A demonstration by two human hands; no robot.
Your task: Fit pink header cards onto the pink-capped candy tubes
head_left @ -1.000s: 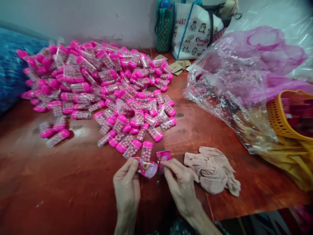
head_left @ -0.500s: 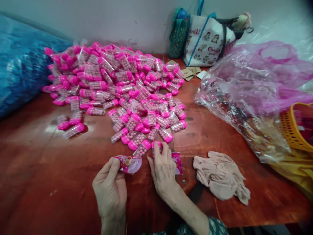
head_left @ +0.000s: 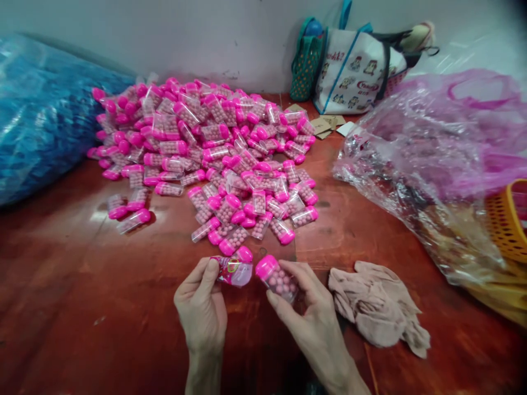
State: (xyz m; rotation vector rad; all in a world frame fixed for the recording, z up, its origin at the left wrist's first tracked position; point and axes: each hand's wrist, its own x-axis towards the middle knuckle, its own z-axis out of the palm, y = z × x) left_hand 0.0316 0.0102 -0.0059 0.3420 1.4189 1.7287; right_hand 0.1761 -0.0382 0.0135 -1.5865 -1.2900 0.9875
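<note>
Between thumb and fingers, my left hand (head_left: 205, 307) pinches a pink and purple printed wrapper (head_left: 234, 271) by its left end. Just to the right, my right hand (head_left: 310, 310) grips a clear container (head_left: 282, 282) of pink balls with a bright pink cap pointing up and left. The container and wrapper are close together but apart. Beyond both hands spreads a large pile of similar pink-capped containers (head_left: 214, 131) on the reddish-brown table (head_left: 102, 307).
A beige cloth (head_left: 379, 307) lies right of my right hand. Farther right are crumpled clear and pink plastic bags (head_left: 428, 142) and a yellow basket (head_left: 504, 219). A blue plastic sack (head_left: 49, 109) is at left; a white printed bag (head_left: 349, 77) stands at the back.
My right hand has taken a container from the pile's near edge and brought it closer, tilted. My left hand still holds the wrapper. The view has shifted slightly.
</note>
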